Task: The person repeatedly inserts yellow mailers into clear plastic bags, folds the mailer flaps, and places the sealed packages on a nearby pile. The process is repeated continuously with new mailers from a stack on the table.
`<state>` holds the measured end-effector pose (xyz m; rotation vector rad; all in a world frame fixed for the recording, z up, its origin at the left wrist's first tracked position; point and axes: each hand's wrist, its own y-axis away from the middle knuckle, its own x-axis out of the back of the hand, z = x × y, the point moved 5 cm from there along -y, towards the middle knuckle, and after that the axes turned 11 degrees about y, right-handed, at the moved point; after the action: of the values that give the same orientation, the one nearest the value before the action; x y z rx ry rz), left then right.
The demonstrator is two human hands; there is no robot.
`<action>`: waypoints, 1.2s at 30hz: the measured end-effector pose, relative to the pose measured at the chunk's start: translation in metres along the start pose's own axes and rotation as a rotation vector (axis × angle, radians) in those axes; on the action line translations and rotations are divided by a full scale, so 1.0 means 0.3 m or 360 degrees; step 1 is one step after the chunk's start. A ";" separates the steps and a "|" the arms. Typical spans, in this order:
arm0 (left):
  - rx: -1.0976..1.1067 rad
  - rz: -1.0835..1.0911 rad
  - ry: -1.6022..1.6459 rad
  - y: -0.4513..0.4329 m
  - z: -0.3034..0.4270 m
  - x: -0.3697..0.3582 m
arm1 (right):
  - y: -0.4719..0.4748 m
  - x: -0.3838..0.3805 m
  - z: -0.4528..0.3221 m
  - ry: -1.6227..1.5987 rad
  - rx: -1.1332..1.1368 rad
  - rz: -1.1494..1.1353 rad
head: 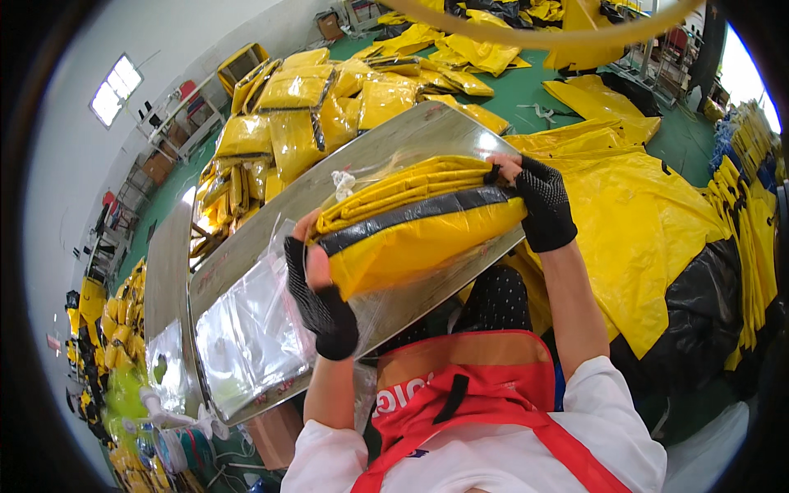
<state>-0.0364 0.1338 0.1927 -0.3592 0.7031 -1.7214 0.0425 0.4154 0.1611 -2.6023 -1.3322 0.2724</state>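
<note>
Between my two hands is a folded yellow plastic sheet bundle [425, 234] with a black band along it, held above a grey table [425, 132]. My left hand [317, 289], in a black fingerless glove, grips its left end. At its upper right end, the fingers of my right hand [536, 191], gloved alike, pinch the folded layers. A stack of clear plastic bags [253, 342] lies on the table to the left, close to my left hand. Behind the bundle sits a small white knotted scrap [343, 183].
Packed yellow bundles [296, 92] are heaped beyond the table. Large yellow and black sheets [616, 215] drape at my right. A white fan [166, 416] and a cardboard box [274, 434] stand at lower left. A blurred pale band [548, 38] crosses the top.
</note>
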 end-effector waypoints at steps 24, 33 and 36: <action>0.1008 -0.0557 -0.0286 0.045 -0.484 0.218 | 0.017 -0.139 0.209 0.0712 -0.0306 -0.0602; -0.0158 -0.0965 -0.1138 0.033 -0.489 0.097 | 0.127 -0.300 0.417 0.2019 0.0585 -0.1022; 0.0171 -0.1527 -0.1094 0.127 -0.563 0.061 | 0.108 -0.343 0.463 0.2102 0.0378 -0.1364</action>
<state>-0.1098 0.1557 0.0364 -1.2845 -0.1255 -2.2833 -0.0269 0.3267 0.0262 -1.1936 -1.4322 -1.1020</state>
